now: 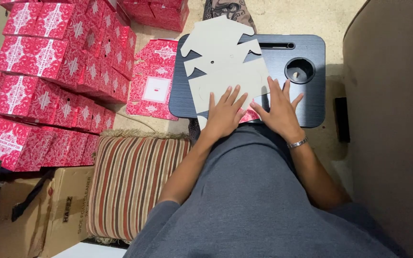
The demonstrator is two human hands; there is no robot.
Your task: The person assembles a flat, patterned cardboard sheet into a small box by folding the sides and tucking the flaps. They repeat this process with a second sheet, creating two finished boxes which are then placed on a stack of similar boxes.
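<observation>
A flat, die-cut sheet of grey cardboard [225, 67], its plain inner face up, lies across the black rectangular lap tray [311, 102] in front of the seated person. The left hand [224, 114] presses down on the near part of the sheet with fingers spread and flat; it grips nothing, only pins the card against the tray. The right hand [280, 111] lies likewise open and flat, just right of the left, its fingers reaching over the sheet's right edge onto the tray surface. Both palms sit at the near edge, which looks like the posture for holding a fold line steady or flattening a crease, though the crease itself cannot be made out. A sliver of red printed card [249, 116] shows between the two hands, probably the sheet's outer face turned up at a folded flap.

The tray holds the sheet at working height over the lap, and its round cup recess [299, 70] and narrow slot [277, 46] stay uncovered at the far right. To the left, stacks of finished red-and-white patterned boxes [48, 76] are piled on the floor, and a flat pile of unfolded red blanks [155, 79] lies beside the tray within the left hand's reach. A striped red and tan cushion [130, 184] sits near left, beside brown cardboard cartons [58, 210].

The tray's near edge is hidden by the hands and the grey garment [259, 200]. The dark patterned object [229, 9] beyond the tray is cut off by the frame, and the small dark item [342, 119] on the floor at right is too indistinct to identify.
</observation>
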